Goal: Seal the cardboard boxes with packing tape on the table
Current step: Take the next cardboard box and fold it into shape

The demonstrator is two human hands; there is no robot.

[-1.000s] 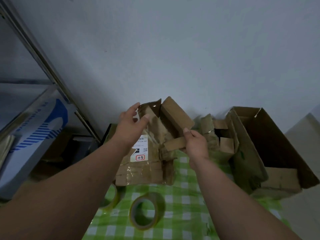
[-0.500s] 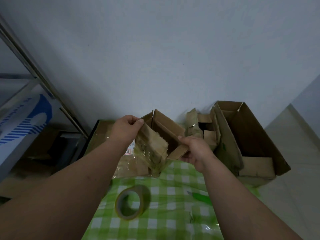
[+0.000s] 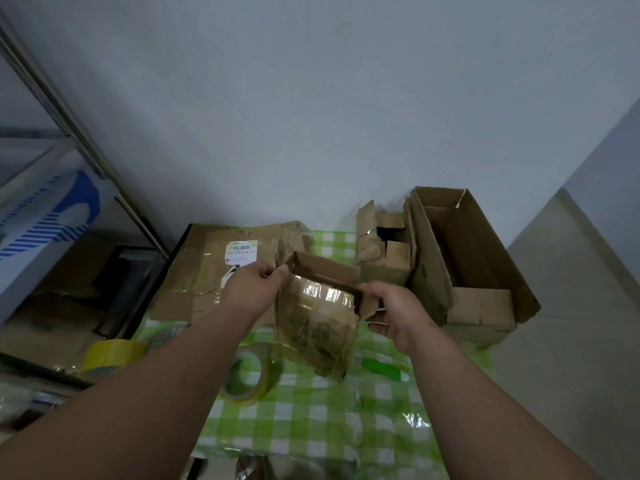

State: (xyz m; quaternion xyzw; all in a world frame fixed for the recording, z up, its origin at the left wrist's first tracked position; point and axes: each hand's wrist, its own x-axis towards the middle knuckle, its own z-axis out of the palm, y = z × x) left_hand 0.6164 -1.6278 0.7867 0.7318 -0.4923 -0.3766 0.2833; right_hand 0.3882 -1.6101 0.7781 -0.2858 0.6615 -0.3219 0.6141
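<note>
We hold the small box [image 3: 317, 317] above the bench [image 3: 311, 427], left hand [image 3: 254, 292] and right hand [image 3: 393, 315] gripping its open flaps, apparently folding them shut; next we need the tape roll [image 3: 246, 375] lying just nearer.

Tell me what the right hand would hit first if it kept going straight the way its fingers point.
Probably nothing new: the right hand already grips the small, tape-wrapped brown cardboard box, and its fingers point left into it.

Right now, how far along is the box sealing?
Nothing looks freshly sealed. In hand: left hand and right hand grip a small, old-taped brown cardboard box, flaps open. Left: the translucent yellow packing tape roll lies unused on the checked table; the large open carton waits.
</note>
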